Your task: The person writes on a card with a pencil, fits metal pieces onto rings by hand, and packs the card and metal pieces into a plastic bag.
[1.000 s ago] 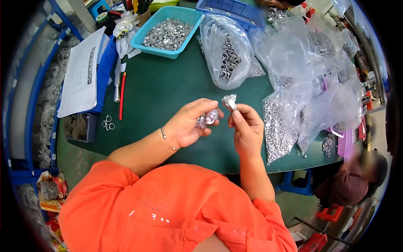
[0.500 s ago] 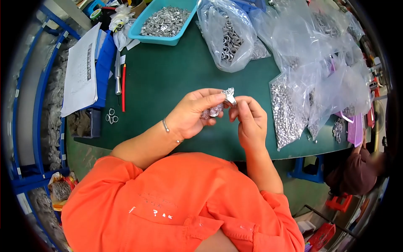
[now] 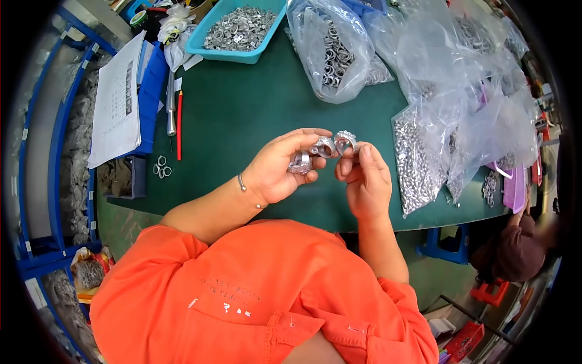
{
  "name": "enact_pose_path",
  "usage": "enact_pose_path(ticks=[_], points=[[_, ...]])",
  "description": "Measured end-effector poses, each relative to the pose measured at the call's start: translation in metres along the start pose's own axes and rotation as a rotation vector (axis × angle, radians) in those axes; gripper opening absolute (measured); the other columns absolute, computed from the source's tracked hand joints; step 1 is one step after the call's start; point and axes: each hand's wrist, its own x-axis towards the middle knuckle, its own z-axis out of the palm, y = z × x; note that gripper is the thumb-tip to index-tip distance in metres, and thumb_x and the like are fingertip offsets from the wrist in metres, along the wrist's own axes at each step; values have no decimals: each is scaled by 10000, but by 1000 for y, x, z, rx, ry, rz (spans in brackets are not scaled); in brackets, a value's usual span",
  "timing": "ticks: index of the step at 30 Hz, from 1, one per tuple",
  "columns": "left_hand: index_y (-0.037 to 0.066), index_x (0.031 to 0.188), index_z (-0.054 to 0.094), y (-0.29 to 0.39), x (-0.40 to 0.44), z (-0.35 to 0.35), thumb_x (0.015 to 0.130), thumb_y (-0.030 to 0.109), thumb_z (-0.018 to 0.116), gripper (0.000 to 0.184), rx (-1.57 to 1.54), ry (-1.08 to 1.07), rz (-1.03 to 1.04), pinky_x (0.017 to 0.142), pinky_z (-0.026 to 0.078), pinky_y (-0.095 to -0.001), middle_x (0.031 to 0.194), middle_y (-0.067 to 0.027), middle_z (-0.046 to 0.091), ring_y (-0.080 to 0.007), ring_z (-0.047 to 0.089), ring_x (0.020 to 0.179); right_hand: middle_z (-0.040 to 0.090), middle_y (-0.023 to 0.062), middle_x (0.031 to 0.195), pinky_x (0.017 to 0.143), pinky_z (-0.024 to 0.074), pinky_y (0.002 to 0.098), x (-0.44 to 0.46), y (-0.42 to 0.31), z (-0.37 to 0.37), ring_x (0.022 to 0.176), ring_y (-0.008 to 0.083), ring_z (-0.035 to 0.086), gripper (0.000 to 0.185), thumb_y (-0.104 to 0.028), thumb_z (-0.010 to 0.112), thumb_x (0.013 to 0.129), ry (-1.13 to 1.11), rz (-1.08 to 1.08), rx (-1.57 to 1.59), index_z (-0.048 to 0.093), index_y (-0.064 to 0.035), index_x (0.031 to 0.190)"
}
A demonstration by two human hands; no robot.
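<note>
Grips metal rings (image 3: 305, 161) in left hand (image 3: 271, 173) and pinches silvery ring (image 3: 345, 134) in right hand (image 3: 368, 189), frame centre, likely light, stiff, slippery, best held by bands.

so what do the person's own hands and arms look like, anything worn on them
The left hand is ungloved, with a thin, silvery, ball-tipped bangle at the wrist. The right hand is ungloved too, its wrist plain. Both arms have short orange sleeves.
</note>
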Motion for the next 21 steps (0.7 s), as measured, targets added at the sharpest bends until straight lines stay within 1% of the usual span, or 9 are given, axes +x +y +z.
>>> enact_pose_path(ticks=[5, 7, 8, 10, 11, 12, 13, 15, 21], points=[[25, 1041, 555, 4, 7, 12, 903, 277, 475, 298, 171, 34, 25, 448, 396, -196, 831, -39, 575, -90, 534, 637, 535, 55, 721, 568, 364, 221, 2, -2, -7, 625, 101, 471, 335, -280, 407, 932, -66, -4, -161, 567, 12, 901], [41, 970, 578, 8, 22, 7, 899, 316, 490, 297, 334, -195, -69, 417, 356, -179, 784, -22, 571, -77, 518, 594, 539, 53, 720, 565, 362, 217, 4, -11, -2, 622, 103, 475, 329, -275, 410, 928, -64, -7, -164, 568, 13, 902], [41, 970, 578, 10, 30, 9, 899, 316, 490, 297, 351, -212, -63, 417, 356, -179, 784, -22, 571, -77, 518, 594, 542, 50, 720, 563, 359, 214, 6, -15, 0, 619, 105, 478, 323, -269, 413, 925, -56, 1, -155, 568, 13, 903], [94, 788, 592, 7, 43, 16, 872, 337, 541, 262, 269, -146, -28, 428, 323, -176, 706, 13, 564, -55, 488, 582, 546, 37, 706, 571, 369, 211, 18, -20, -7, 621, 97, 484, 284, -231, 439, 900, -31, -25, -130, 576, 18, 907], [108, 796, 587, 7, 50, 21, 867, 340, 548, 246, 241, -61, -34, 425, 313, -172, 703, 18, 558, -60, 479, 568, 545, 28, 696, 581, 379, 213, 27, -21, -13, 619, 93, 484, 265, -209, 453, 884, -6, -22, -173, 581, 21, 920], [108, 796, 587, 7, 58, 25, 867, 340, 548, 246, 264, -74, -43, 425, 313, -172, 703, 18, 558, -60, 479, 568, 544, 19, 686, 590, 389, 216, 35, -23, -18, 618, 89, 484, 249, -186, 467, 868, 14, -20, -219, 587, 23, 933], [107, 804, 571, 7, 67, 27, 865, 331, 552, 233, 180, -22, -62, 410, 315, -167, 695, 8, 550, -68, 481, 552, 551, 9, 687, 586, 385, 213, 40, -24, -16, 611, 74, 480, 227, -146, 499, 836, 47, -25, -116, 600, 28, 942], [116, 803, 550, 8, 79, 29, 856, 322, 569, 214, 65, 53, -92, 388, 326, -166, 682, 0, 540, -82, 491, 530, 556, 7, 693, 585, 383, 212, 49, -23, -18, 607, 69, 478, 220, -143, 514, 831, 95, -32, -113, 605, 30, 932], [114, 812, 548, 8, 90, 41, 850, 315, 584, 207, 57, 79, -62, 380, 340, -170, 687, 0, 546, -82, 497, 523, 544, -4, 680, 574, 372, 210, 64, -23, -24, 586, 66, 462, 114, -104, 557, 810, 190, -49, -104, 607, -6, 840]])
